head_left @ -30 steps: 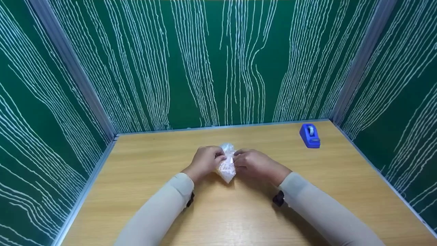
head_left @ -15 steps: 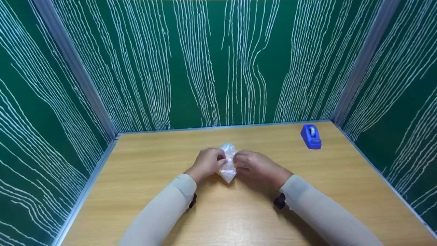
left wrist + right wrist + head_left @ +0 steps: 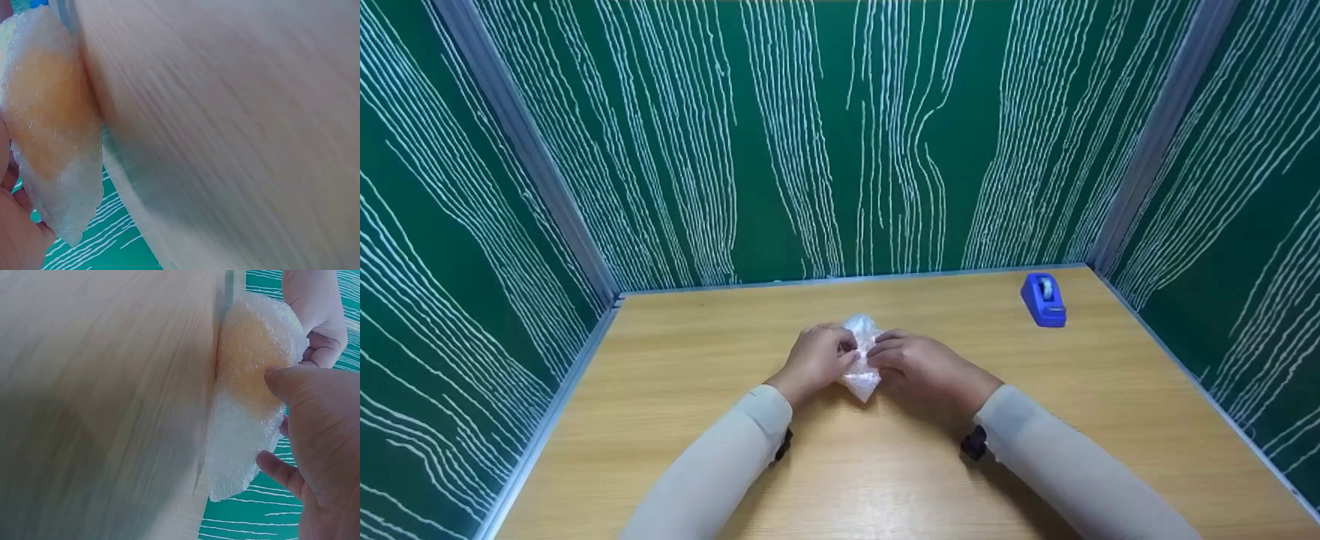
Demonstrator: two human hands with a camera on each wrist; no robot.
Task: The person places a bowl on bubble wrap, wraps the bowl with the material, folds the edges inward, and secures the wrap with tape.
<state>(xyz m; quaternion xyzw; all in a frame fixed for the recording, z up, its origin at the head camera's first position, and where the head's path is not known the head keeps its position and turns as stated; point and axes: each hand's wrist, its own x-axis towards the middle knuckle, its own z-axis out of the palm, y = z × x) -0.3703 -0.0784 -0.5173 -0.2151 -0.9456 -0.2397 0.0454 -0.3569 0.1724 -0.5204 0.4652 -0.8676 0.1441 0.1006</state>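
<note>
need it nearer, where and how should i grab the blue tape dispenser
Probably pinch the tape dispenser across its long sides, at the middle, coming from above with the right hand, the nearer one. Its body is long but narrow between those sides, with the tape roll sitting toward the far end.

The left hand (image 3: 819, 355) and right hand (image 3: 922, 360) hold a shiny plastic packet (image 3: 862, 384) between them, its pointed end poking out on the near side of the hands. Whether it touches the wooden table (image 3: 870, 480) underneath is hard to tell. Beyond the right hand, farther right, sits a blue tape dispenser (image 3: 1043, 301); well past both hands rises a green wall (image 3: 765, 150) with white lines.
</note>
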